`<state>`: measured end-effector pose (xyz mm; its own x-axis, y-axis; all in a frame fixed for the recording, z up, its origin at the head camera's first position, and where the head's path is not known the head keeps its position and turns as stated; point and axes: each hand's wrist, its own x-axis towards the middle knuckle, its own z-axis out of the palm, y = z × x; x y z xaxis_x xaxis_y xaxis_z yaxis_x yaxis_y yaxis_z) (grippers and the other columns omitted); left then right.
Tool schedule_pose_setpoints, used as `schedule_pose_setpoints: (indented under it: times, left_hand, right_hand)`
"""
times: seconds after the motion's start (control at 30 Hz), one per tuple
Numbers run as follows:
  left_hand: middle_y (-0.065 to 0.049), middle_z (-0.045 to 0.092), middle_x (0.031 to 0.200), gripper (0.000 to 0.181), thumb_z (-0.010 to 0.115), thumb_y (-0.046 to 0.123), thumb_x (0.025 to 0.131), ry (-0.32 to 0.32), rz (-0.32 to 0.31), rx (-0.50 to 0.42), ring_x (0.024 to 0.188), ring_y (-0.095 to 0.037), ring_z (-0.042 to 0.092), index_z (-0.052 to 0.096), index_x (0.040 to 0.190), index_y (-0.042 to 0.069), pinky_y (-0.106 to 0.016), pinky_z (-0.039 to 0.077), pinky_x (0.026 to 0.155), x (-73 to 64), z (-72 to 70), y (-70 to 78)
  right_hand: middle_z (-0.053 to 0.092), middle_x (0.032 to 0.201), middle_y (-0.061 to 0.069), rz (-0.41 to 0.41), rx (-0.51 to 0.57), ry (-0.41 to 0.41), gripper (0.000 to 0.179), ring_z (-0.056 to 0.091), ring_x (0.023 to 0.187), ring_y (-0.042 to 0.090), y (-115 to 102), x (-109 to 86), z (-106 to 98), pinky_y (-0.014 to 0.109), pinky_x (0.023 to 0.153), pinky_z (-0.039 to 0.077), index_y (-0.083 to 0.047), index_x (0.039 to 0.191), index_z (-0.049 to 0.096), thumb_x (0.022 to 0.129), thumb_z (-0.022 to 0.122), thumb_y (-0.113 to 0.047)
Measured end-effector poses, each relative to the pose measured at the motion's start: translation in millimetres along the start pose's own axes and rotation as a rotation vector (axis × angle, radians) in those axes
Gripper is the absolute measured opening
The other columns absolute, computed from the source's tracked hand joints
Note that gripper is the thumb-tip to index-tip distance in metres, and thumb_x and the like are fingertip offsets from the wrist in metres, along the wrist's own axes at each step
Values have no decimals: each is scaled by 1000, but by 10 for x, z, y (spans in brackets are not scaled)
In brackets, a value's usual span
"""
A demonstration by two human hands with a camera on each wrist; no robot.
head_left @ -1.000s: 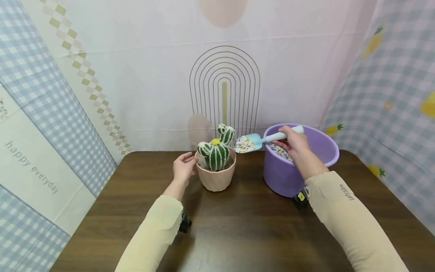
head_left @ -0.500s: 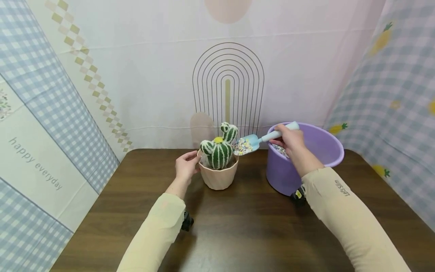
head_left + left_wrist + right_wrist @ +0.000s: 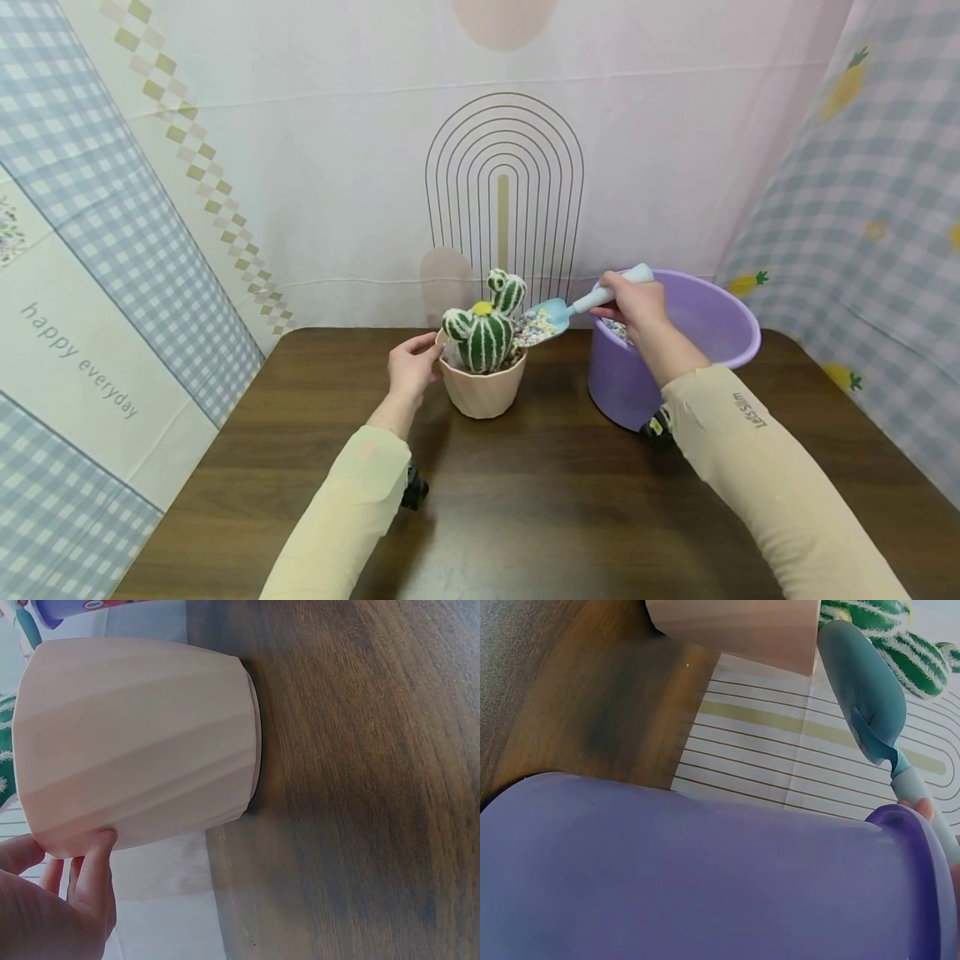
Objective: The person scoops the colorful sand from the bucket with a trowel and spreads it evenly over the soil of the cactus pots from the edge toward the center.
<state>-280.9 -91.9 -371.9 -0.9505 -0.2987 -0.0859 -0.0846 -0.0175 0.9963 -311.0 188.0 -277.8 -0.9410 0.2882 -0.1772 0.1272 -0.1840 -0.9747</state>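
A pale pink flowerpot (image 3: 483, 396) with a knitted-looking green cactus (image 3: 486, 343) stands on the table. My left hand (image 3: 409, 368) pinches its left rim; in the left wrist view, fingertips press the faceted outer wall. My right hand (image 3: 639, 307) grips the handle of a light blue garden trowel (image 3: 557, 312) over the near-left rim of the purple bucket. Its blade carries multicoloured pebbles (image 3: 536, 327), and its tip tilts down over the pot's right rim, beside the cactus. From the right wrist, the trowel's underside (image 3: 866, 686) shows at the pot's edge.
The purple bucket (image 3: 618, 387) stands on the right of the brown wooden table (image 3: 510, 508), with more pebbles partly visible inside. Behind the table hangs a white patterned cloth (image 3: 345, 208), and checked cloths flank both sides. Each wrist bears a small black camera.
The trowel has moved left from beside the bucket to the pot's rim, and its tip has dipped. Some pebbles now show in the pot's right side. The left hand stays at the rim.
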Motion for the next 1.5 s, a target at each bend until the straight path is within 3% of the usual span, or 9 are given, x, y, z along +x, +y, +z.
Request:
schedule_pose_setpoints:
  times: [0.33,0.73,1.17,1.5]
  left_hand:
    - [-20,62,116,30,61,8,89,1,1,2,97,-20,61,63,118,0,-26,57,61,-1,3,6]
    - [-20,62,117,30,61,9,89,-3,-3,2,98,-21,60,63,118,1,-29,58,65,5,2,10]
    - [-20,62,116,30,60,7,89,4,3,8,95,-20,60,63,118,0,-26,56,61,11,11,-2]
    - [-18,62,116,30,62,9,88,11,-9,5,96,-19,59,63,117,2,-33,58,69,22,15,-5]
  right_hand:
    - [56,55,-5,-20,-63,7,12,60,44,6,-5,-28,45,18,46,53,-5,87,45,79,54,-5]
    - [55,51,-6,-89,-218,22,12,57,38,4,-6,-28,112,16,44,51,-6,84,47,79,55,-13]
    - [57,43,-7,-163,-336,-11,12,55,34,5,-121,-112,186,18,41,50,-5,81,50,81,54,-16]
    - [57,44,-5,-197,-358,7,14,55,34,6,-202,-94,205,20,41,51,-5,82,49,79,56,-16]
